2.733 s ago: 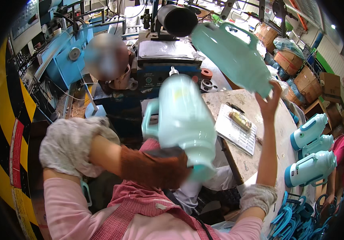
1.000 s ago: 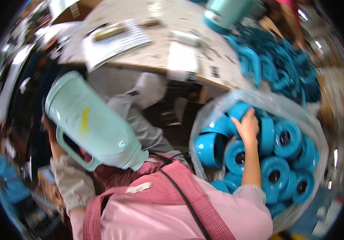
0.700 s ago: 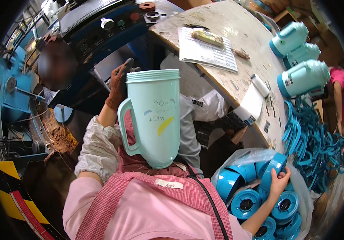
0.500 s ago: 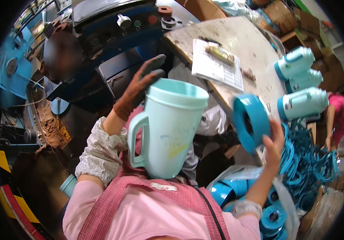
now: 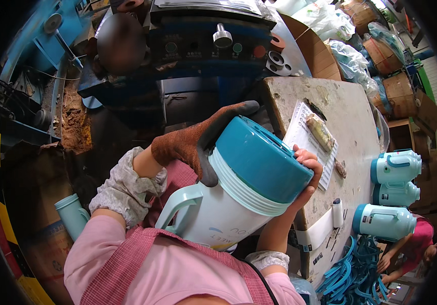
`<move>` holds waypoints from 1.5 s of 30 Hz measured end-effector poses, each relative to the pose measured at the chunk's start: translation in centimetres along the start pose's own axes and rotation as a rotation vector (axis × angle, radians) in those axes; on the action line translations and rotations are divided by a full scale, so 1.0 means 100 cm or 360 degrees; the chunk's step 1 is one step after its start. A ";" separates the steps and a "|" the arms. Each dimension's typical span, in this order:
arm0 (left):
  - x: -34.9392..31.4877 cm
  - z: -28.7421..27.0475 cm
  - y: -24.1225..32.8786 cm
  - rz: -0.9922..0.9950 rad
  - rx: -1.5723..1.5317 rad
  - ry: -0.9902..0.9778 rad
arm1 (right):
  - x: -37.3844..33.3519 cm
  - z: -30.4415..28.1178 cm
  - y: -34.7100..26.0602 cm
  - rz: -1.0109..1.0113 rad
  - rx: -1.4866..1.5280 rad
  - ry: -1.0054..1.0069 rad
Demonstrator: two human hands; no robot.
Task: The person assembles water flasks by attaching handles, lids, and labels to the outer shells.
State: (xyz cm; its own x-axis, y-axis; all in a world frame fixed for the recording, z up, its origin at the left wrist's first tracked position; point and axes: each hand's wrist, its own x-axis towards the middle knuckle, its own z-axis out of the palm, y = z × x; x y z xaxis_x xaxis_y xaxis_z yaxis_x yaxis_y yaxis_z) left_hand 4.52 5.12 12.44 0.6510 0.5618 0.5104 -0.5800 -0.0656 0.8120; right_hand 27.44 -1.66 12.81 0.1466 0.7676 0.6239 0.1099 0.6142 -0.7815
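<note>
A pale mint thermos flask body [image 5: 213, 216] with a side handle and a threaded rim leans across my lap, rim end up and to the right. Over that rim sits a teal base ring [image 5: 259, 157], with several threads showing below its edge. My left hand [image 5: 193, 145], in a brown and grey glove, wraps round the rim end, thumb against the threads and fingers along the ring. My bare right hand [image 5: 305, 170] grips the ring's far right side, fingertips over its top edge; the rest of that hand is hidden behind it.
On the worktable [image 5: 353, 101] lie a printed sheet [image 5: 300, 134] and a wrapped roll [image 5: 320, 132]. Several flasks [image 5: 385, 222] lie at its right edge, above teal strips [image 5: 348, 269] handled by another person [image 5: 411, 249]. A machine panel [image 5: 208, 46] stands ahead. Another mint flask body [image 5: 72, 216] is at lower left.
My right hand has brought the teal ring from the right onto the flask's rim. The flask has tilted to the right, and my left hand has closed round its rim end. The view has shifted.
</note>
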 end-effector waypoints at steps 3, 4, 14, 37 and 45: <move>0.001 -0.008 -0.009 0.0066 0.0168 -0.0034 | 0.000 0.000 0.002 0.0047 0.0042 0.0049; 0.001 -0.010 -0.012 0.0100 0.0262 -0.0039 | 0.002 -0.002 0.004 0.0040 0.0048 0.0036; 0.000 -0.003 -0.026 0.0068 0.0190 0.0084 | -0.002 -0.009 0.004 0.0225 0.0057 0.0055; 0.016 0.091 0.072 -0.0047 0.2124 -0.0095 | -0.004 -0.011 -0.044 -0.0211 -0.0545 -0.0468; -0.005 0.057 0.032 -0.0135 0.2216 0.0150 | -0.006 0.015 0.008 0.0196 -0.0435 -0.0531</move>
State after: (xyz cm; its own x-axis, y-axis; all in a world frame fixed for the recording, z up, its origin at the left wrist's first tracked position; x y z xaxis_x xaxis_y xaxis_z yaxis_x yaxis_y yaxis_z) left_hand 5.11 -0.05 16.34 0.5919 0.6542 0.4708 0.4518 -0.7530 0.4784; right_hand 26.01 -1.39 11.80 -0.1451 0.8766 0.4587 0.3741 0.4778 -0.7948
